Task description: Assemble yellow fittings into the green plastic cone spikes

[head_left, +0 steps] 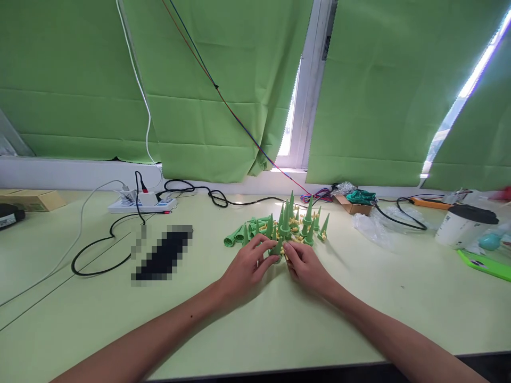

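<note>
My left hand [253, 260] has its thumb and fingers closed around a small green pointed cone [278, 246], which stands upright with its tip up. Right beside it, the fingers of my right hand [306, 264] are pinched together close to the cone's side. A yellowish bit shows by those fingertips, too small to make out. Just beyond both hands, several more green cones [308, 213] stand upright in a cluster, with small yellow pieces [295, 229] scattered among them. To the left of the cluster, more green cones [239, 234] lie on their sides.
On the left are a pixelated dark object [163, 255], a power strip [141, 202] and a looping black cable [90, 274]. A white cup with a black lid [463, 229], a green phone [487, 264] and clear plastic bags [371, 229] are on the right. Green curtains [223, 106] hang behind the table.
</note>
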Demonstrator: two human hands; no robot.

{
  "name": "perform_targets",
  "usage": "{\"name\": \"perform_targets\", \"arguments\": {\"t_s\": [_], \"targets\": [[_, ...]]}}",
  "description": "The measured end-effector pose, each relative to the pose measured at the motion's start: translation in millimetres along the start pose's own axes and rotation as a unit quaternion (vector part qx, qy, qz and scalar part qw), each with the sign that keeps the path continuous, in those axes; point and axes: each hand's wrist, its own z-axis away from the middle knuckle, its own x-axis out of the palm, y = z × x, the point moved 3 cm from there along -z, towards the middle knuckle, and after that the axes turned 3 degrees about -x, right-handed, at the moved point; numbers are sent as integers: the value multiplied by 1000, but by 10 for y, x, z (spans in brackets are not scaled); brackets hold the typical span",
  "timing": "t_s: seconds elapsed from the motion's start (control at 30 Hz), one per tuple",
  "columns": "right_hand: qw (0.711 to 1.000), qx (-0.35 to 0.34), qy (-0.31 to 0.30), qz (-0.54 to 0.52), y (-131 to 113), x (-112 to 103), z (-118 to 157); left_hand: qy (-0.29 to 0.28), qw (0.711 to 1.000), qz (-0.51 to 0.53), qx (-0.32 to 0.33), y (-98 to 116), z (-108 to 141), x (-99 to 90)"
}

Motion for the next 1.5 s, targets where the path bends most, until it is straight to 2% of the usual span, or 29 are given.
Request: {"name": "perform_targets", "arguments": {"t_s": [0.13, 0.2, 0.3, 0.43, 0.53, 0.73, 0.9, 1.13, 1.4, 1.5], "targets": [[999, -14, 40, -23, -1, -17, 7, 41, 996, 32, -77, -15, -13, -17], [998, -25, 57, -20, -10, -37, 13, 34, 989, 67, -124, -29, -22, -9], [997, -52, 62, 14, -58, -62, 22, -15, 970, 154, -189, -57, -21, 45], [991, -104, 48, 75, -153, -69, 36, -109, 909, 302, -264, -76, 17, 165], [987, -121, 40, 94, -169, -60, 42, -134, 878, 365, -280, -54, 26, 202], [986, -122, 38, 109, -108, -37, 51, -156, 857, 407, -276, -46, 12, 192], [988, -100, 25, 116, -58, -8, 75, -163, 872, 377, -267, -98, 49, 192], [991, -63, 2, 117, -25, 12, 73, -153, 919, 282, -229, -16, 66, 137], [997, -41, -4, 71, -45, 17, 83, -88, 974, 153, -139, -45, 55, 115], [999, -26, -8, 32, -44, 38, 92, -79, 989, 100, -74, -6, 32, 59]]}}
